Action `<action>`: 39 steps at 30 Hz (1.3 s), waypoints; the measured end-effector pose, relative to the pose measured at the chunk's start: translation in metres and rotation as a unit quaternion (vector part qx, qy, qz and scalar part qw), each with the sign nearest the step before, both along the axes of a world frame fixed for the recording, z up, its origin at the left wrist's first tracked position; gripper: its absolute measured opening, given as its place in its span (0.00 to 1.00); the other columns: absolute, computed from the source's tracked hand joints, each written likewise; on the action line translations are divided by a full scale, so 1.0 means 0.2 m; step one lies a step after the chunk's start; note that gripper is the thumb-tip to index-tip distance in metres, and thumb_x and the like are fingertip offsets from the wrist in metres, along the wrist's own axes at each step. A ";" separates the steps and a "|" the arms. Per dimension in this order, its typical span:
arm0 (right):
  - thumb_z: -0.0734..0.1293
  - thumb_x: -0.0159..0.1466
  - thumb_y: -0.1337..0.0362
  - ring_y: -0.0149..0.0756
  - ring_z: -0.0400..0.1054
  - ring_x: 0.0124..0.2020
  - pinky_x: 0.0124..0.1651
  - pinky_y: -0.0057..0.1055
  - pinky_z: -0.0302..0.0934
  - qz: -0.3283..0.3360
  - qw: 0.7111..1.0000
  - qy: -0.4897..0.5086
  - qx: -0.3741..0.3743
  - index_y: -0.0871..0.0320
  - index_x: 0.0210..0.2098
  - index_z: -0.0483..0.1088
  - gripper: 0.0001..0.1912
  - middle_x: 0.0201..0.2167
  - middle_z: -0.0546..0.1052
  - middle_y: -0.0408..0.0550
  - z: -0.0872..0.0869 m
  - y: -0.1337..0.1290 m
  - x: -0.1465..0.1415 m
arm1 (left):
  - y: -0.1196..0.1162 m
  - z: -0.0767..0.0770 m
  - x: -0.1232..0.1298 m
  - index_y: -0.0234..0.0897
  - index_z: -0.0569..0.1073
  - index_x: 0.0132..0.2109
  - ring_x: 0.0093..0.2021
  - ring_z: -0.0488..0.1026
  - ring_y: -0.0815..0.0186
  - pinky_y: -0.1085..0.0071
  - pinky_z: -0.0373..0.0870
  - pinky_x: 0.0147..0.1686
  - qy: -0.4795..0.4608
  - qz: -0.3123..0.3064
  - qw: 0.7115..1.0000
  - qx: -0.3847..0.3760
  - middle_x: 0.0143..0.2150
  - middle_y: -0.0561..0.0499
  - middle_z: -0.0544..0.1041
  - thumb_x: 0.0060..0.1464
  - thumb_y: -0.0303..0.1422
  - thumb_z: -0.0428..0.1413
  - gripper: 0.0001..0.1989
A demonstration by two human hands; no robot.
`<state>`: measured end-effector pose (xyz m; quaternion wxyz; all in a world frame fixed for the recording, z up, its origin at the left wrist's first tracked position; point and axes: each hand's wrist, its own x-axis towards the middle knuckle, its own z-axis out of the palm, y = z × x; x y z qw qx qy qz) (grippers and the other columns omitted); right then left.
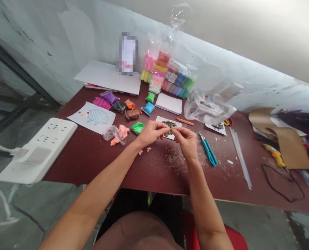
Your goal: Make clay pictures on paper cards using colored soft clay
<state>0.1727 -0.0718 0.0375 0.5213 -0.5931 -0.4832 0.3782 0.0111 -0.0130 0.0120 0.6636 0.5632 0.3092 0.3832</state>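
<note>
My left hand (152, 132) and my right hand (186, 139) meet above the middle of the table, fingertips pinched together. Between them shows a small bit of green modelling clay (169, 132), partly hidden by the fingers; a thin brown piece seems to be with it. Just behind the fingers lies a white card (159, 119) bearing thin dark brown pieces with green dots (170, 123). An opened packet of green clay (138, 128) sits left of my left hand. Beyond my right hand is an orange stick-like pen (185, 121).
Scissors with turquoise handles (208, 150) lie to the right, near clear glue sticks (240, 158) and a yellow glue gun (275, 155). A hedgehog drawing (92, 117), peach clay (123, 132) and a white power strip (40, 149) are at left. Bagged clay (179, 81) stands by the wall.
</note>
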 end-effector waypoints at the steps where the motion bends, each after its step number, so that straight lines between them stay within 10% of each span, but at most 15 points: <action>1: 0.77 0.55 0.53 0.30 0.64 0.25 0.31 0.30 0.62 0.001 1.000 -0.004 0.000 0.56 0.32 0.83 0.13 0.27 0.80 0.44 0.00 0.00 0.00 | 0.00 0.00 0.00 0.30 0.81 0.34 0.24 0.71 0.73 0.75 0.70 0.28 0.002 -0.003 1.000 0.002 0.29 0.50 0.80 0.58 0.37 0.64 0.12; 8: 0.72 0.59 0.51 0.32 0.63 0.26 0.32 0.31 0.59 -0.040 0.993 -0.111 0.014 0.58 0.33 0.80 0.16 0.27 0.79 0.45 -0.05 0.02 0.11 | 0.00 0.00 0.00 0.30 0.83 0.51 0.31 0.77 0.66 0.70 0.73 0.35 0.175 0.040 0.979 0.096 0.33 0.47 0.83 0.67 0.32 0.58 0.12; 14: 0.70 0.61 0.56 0.36 0.65 0.29 0.38 0.34 0.58 -0.082 0.951 -0.298 0.019 0.58 0.33 0.81 0.12 0.30 0.80 0.48 -0.09 0.07 0.18 | -0.01 0.02 0.00 0.31 0.83 0.47 0.52 0.77 0.55 0.63 0.72 0.50 0.519 0.050 0.793 0.315 0.50 0.37 0.81 0.72 0.26 0.49 0.16; 17: 0.70 0.61 0.57 0.36 0.65 0.27 0.37 0.34 0.57 -0.073 0.947 -0.312 -0.013 0.57 0.34 0.82 0.11 0.29 0.81 0.47 -0.11 0.08 0.15 | -0.01 0.03 0.01 0.29 0.82 0.50 0.53 0.75 0.55 0.62 0.71 0.50 0.559 0.034 0.758 0.334 0.52 0.36 0.79 0.73 0.26 0.46 0.18; 39: 0.66 0.70 0.64 0.47 0.74 0.45 0.47 0.37 0.62 -0.026 0.867 -0.487 -0.097 0.56 0.39 0.80 0.09 0.42 0.84 0.55 -0.16 0.12 0.08 | 0.00 0.00 0.04 0.27 0.80 0.54 0.53 0.76 0.53 0.61 0.65 0.47 0.581 -0.004 0.743 0.333 0.52 0.33 0.80 0.74 0.26 0.43 0.20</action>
